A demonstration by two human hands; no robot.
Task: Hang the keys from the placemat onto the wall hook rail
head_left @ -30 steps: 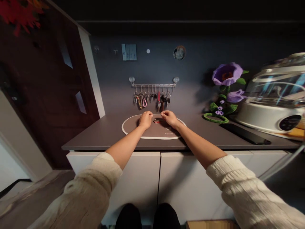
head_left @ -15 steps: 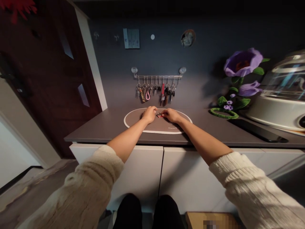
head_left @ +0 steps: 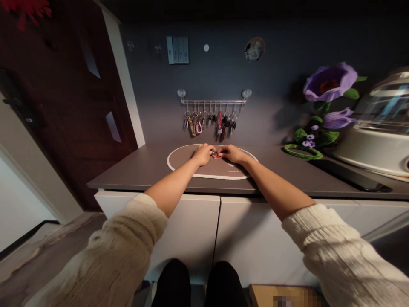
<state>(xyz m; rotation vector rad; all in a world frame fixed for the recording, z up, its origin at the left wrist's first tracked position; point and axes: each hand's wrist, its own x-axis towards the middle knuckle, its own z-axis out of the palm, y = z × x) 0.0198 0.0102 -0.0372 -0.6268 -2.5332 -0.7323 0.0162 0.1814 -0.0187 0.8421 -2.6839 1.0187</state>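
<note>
My left hand and my right hand meet over an oval brown mat with a pale rim. Between the fingertips lies a small red and metal item, low over the mat or resting on it. Its exact kind is too small to tell. The left fingers are closed at its metal end. From the other side, the right thumb and fingers pinch it. Behind the hands, several key rings hang from a clear rack on the wall, among them a pink loop and a red strap.
The grey countertop runs above white cabinet doors. To the right are purple fabric flowers with a green ring base, a black phone and a pale appliance with a clear lid. A dark door stands at left.
My left fingers have moved right and closed at the metal end of the small item. The right hand keeps its pinch. The view has shifted slightly.
</note>
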